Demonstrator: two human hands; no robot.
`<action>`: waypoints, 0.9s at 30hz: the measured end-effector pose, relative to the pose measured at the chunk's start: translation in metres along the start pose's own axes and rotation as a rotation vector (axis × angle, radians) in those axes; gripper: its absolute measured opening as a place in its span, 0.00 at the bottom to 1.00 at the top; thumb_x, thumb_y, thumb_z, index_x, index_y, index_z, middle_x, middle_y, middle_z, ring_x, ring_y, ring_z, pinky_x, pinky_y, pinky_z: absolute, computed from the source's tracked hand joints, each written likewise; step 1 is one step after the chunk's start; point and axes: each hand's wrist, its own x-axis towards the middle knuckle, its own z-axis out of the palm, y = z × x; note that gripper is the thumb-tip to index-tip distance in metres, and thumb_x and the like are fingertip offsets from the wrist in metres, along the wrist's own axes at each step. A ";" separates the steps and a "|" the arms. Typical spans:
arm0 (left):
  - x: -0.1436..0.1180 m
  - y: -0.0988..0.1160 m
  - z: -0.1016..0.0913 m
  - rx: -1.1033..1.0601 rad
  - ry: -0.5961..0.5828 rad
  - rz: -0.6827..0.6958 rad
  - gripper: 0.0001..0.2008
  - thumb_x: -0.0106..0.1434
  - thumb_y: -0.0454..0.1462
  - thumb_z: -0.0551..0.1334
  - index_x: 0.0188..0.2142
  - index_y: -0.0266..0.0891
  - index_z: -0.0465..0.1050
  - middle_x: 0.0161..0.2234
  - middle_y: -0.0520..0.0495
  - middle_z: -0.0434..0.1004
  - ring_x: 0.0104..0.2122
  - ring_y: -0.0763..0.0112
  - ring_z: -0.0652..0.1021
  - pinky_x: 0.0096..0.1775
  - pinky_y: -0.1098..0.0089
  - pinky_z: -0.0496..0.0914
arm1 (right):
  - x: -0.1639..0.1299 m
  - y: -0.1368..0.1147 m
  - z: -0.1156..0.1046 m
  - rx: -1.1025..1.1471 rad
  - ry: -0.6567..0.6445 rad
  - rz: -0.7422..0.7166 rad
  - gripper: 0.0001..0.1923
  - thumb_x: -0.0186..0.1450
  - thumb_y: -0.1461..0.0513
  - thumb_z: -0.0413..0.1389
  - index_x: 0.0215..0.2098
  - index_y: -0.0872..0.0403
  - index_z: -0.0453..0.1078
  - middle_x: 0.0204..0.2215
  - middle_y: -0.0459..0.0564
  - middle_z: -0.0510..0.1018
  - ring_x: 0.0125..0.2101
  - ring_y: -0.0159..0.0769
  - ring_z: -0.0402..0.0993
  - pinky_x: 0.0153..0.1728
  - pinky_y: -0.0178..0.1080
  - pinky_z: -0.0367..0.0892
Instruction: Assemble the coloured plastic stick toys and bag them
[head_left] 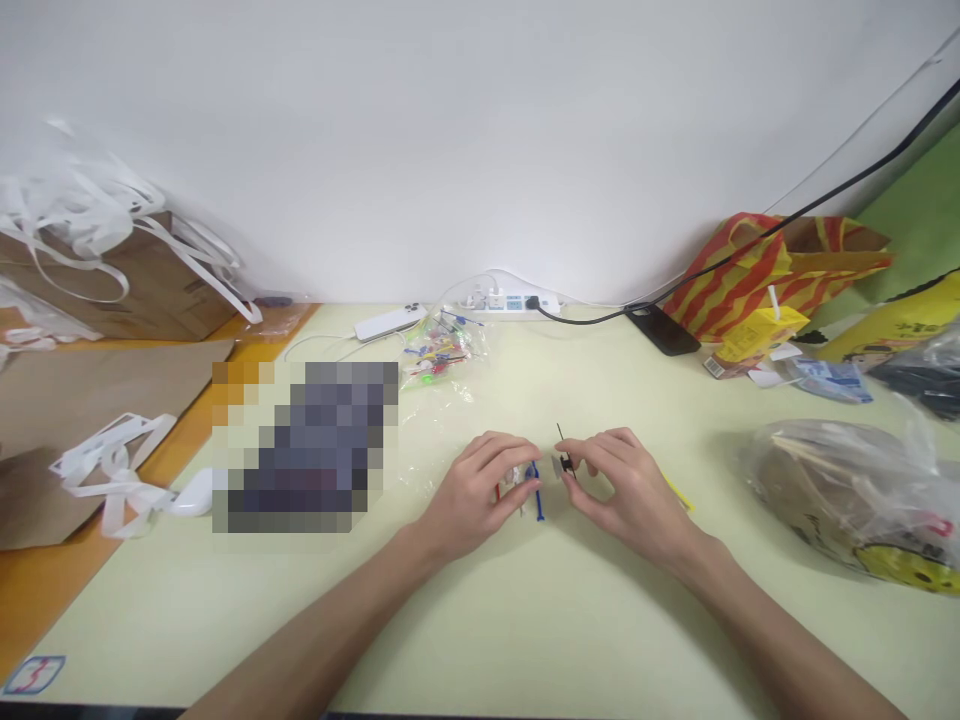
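Observation:
My left hand (476, 490) is closed in a pinch on a small plastic assembly with a blue bar (538, 497) at its right side. White and red bits of it show between the fingers; the rest is hidden. Facing it, a short gap away, my right hand (626, 485) pinches a small black part (567, 465) with a thin dark rod sticking up and down from it. Something greyish sits at that part's left side. A yellow strip (679, 492) lies on the table behind my right hand, partly covered by it.
A clear bag of coloured plastic pieces (442, 350) lies ahead, near a white power strip (514, 302). To the left is a dark pixelated object (307, 450). On the right are a phone (664, 330), a yellow drink carton (757, 340) and a plastic-wrapped bundle (847, 500).

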 end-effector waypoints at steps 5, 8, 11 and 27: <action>-0.001 -0.001 0.001 -0.003 -0.015 -0.010 0.14 0.69 0.34 0.62 0.54 0.42 0.70 0.47 0.43 0.78 0.47 0.63 0.77 0.50 0.59 0.73 | 0.001 -0.002 0.000 -0.009 -0.065 -0.007 0.11 0.69 0.65 0.54 0.48 0.50 0.74 0.31 0.46 0.80 0.31 0.35 0.76 0.44 0.44 0.63; -0.001 -0.002 0.000 -0.011 -0.022 -0.018 0.14 0.69 0.33 0.62 0.54 0.42 0.70 0.48 0.43 0.78 0.47 0.64 0.77 0.50 0.60 0.73 | 0.001 -0.002 0.000 -0.006 -0.060 0.010 0.10 0.69 0.64 0.55 0.47 0.51 0.74 0.29 0.45 0.80 0.30 0.35 0.75 0.44 0.44 0.63; -0.001 -0.002 0.000 -0.013 -0.033 -0.031 0.14 0.69 0.34 0.62 0.54 0.42 0.70 0.48 0.43 0.78 0.47 0.64 0.76 0.50 0.60 0.73 | -0.001 -0.001 0.002 0.001 -0.036 0.028 0.09 0.69 0.63 0.55 0.46 0.51 0.74 0.28 0.45 0.80 0.30 0.36 0.75 0.44 0.44 0.63; 0.001 0.000 -0.001 -0.005 -0.049 -0.030 0.13 0.70 0.34 0.60 0.53 0.41 0.70 0.48 0.42 0.78 0.48 0.64 0.76 0.51 0.60 0.72 | -0.003 0.003 0.016 -0.186 -0.188 -0.014 0.07 0.70 0.64 0.53 0.37 0.52 0.72 0.28 0.48 0.77 0.33 0.39 0.71 0.43 0.42 0.60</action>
